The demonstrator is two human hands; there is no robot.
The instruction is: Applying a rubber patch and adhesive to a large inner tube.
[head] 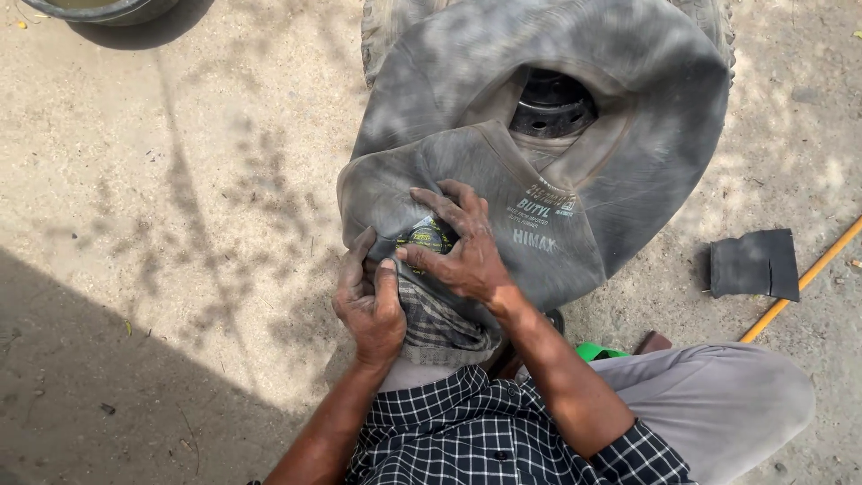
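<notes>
A large grey rubber inner tube (628, 135) lies folded over a tyre and wheel on the sandy ground, its near fold draped over my knee. A round dark patch with yellow markings (429, 235) sits on that fold. My right hand (462, 247) presses flat on the tube, fingers spread around the patch. My left hand (368, 301) pinches the tube's edge just left of the patch, thumb against it. A striped cloth (440, 328) lies under the tube on my knee.
A black rubber square (752, 263) lies on the ground at right, beside a yellow stick (799, 283). A dark basin (108, 9) stands at the top left. The wheel hub (552, 103) shows through the tube's hole. A green object (597, 351) peeks out by my leg.
</notes>
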